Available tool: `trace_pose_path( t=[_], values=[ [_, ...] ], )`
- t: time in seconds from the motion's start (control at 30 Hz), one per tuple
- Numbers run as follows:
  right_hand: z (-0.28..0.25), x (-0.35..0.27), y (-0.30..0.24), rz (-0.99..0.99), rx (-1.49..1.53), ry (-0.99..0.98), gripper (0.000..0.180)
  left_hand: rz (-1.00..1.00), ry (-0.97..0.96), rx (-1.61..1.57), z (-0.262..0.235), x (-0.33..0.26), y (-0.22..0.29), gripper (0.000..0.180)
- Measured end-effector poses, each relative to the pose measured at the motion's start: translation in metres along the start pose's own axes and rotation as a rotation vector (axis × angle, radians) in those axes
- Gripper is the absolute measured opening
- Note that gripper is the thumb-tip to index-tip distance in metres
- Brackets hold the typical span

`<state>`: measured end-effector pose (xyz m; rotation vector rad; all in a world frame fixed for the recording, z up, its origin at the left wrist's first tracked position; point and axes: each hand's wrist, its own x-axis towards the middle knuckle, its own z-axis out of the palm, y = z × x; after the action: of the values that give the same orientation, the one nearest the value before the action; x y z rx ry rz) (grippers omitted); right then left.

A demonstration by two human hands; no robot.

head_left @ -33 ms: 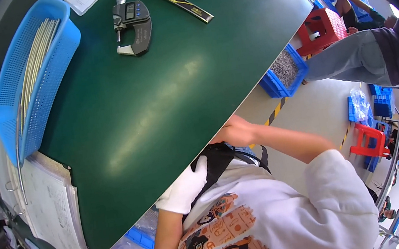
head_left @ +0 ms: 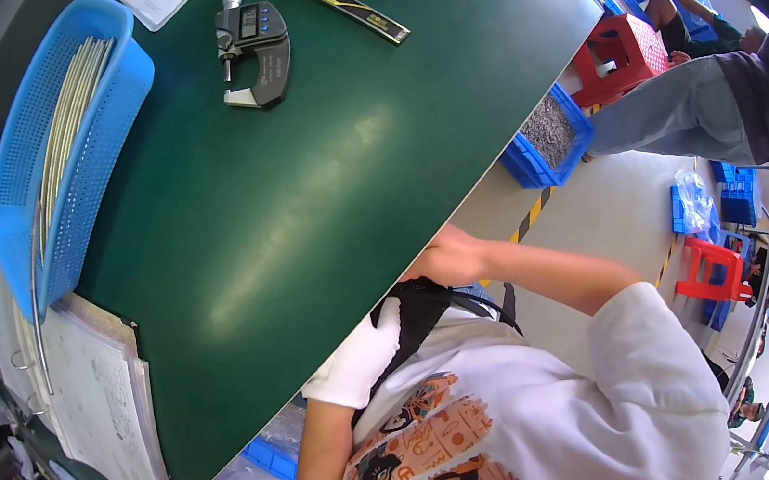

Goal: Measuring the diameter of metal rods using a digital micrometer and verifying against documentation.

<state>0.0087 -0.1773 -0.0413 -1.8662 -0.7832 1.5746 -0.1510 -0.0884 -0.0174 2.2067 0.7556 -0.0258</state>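
Observation:
My left hand, in a white glove, is low against my body at the table's near edge, beside a black fabric item with a strap. Its fingertips are hidden, so its grip cannot be made out. My right hand is bare and bent inward at the same edge, next to the black item. The tabletop covers its fingers. On the green table lie a digital micrometer and black-and-yellow rulers, well beyond both hands.
A blue perforated basket holding thin rods stands at the left, near a ring binder of papers. Off the table's right edge are a blue bin of small grey parts, red stools and a person in jeans.

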Motion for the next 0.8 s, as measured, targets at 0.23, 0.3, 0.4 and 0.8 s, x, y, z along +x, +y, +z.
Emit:
trace_pose_path(
  t=[0.23,0.3,0.4,0.8],
  values=[
    [-0.013,0.005,0.057,-0.001,0.208,-0.021,0.018,0.073,-0.016,-0.016,0.012,0.003,0.006,0.021],
    [-0.014,-0.002,0.065,0.028,0.224,-0.025,0.018,0.021,-0.115,-0.065,0.014,0.007,0.01,0.026],
    [-0.003,-0.006,0.051,0.015,0.172,0.059,0.021,-0.037,-0.164,-0.012,0.015,0.012,0.016,0.024],
    [-0.021,-0.019,0.056,-0.004,0.322,-0.064,0.01,-0.105,-0.293,0.065,0.02,0.029,0.02,0.015]
  ],
)
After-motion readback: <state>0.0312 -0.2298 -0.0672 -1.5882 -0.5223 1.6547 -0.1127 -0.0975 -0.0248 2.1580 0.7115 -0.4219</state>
